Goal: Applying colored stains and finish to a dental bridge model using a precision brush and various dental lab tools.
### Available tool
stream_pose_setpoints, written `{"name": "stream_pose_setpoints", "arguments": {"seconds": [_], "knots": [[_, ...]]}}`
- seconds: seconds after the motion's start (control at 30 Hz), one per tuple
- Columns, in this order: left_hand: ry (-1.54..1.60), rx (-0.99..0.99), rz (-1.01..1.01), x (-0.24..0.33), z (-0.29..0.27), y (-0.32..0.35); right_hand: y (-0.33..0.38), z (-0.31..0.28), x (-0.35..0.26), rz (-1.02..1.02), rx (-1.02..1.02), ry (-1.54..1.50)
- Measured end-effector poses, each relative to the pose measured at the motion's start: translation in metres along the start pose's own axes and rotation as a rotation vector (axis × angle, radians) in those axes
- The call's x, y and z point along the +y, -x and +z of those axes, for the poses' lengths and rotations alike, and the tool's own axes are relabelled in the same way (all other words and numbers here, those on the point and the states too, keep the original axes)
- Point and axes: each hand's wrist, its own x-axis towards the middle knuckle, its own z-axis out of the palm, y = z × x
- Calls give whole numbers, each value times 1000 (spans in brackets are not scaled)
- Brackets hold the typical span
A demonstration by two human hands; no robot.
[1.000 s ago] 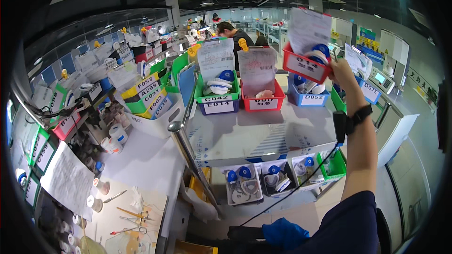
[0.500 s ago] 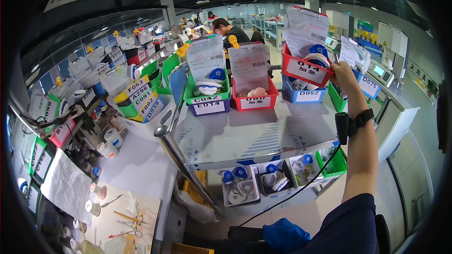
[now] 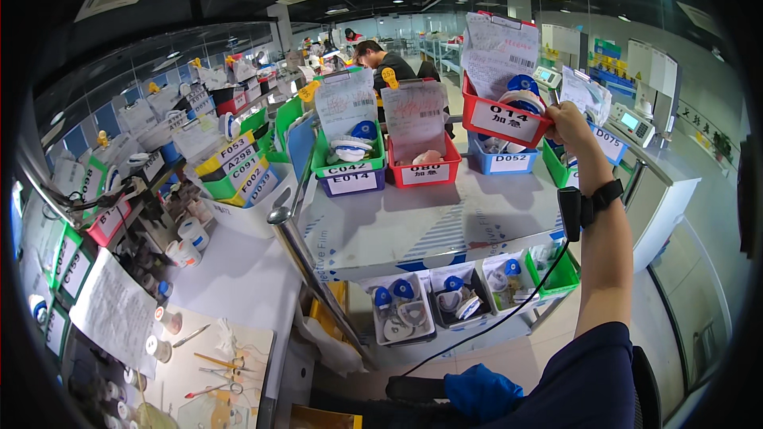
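My right hand (image 3: 569, 125) reaches out at the far right, its fingers closed on the right edge of a red bin (image 3: 470, 102). The bin is tilted, its right side lower, above a blue bin (image 3: 475, 157). Whether the two touch, I cannot tell. Inside the red bin lie white dental casts with a blue round part (image 3: 523, 87), and a clipboard with a written sheet (image 3: 499, 49) stands at its back. A black strap (image 3: 608, 194) circles my right wrist. My left hand is out of view.
Left on the cart top (image 3: 373, 234) stand a green bin (image 3: 319, 160) over a purple one and another red bin (image 3: 449, 152). Several bins fill the shelf below. A metal post (image 3: 306, 270) rises beside the workbench (image 3: 214, 270). A black cable (image 3: 485, 326) hangs across.
The whole scene sits slightly further left in the picture. My right hand keeps its grip on the red bin, which is marginally lower over the blue one.
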Motion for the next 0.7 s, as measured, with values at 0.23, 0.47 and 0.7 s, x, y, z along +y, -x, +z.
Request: {"name": "stream_pose_setpoints", "arguments": {"seconds": [0.23,0.47,0.7], "knots": [[37,-69,-31,18,20,20,8,-16,0,-18,45,31],[30,-79,11,12,28,5,31,-13,-10,-54,74,105],[52,-28,-33,5,19,3,64,20,5,28,-127,-41]]}}
